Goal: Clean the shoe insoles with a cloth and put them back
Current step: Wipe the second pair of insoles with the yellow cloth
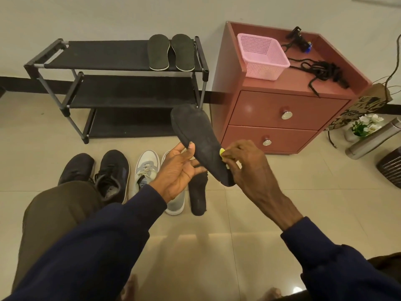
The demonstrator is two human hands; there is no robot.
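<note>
— What is being hidden here?
— Most of the yellow cloth (222,152). The right hand (245,168) is bunching its fingers round it and pressing it on the heel of the black insole (199,137), in front of the red bedside cabinet (282,109). The left hand (180,170) is pinching that insole's edge — thumb on top, fingers spread beneath.
— Any writing?
— The paper bag (358,107) beside the cabinet is showing print — too blurred to read.
</note>
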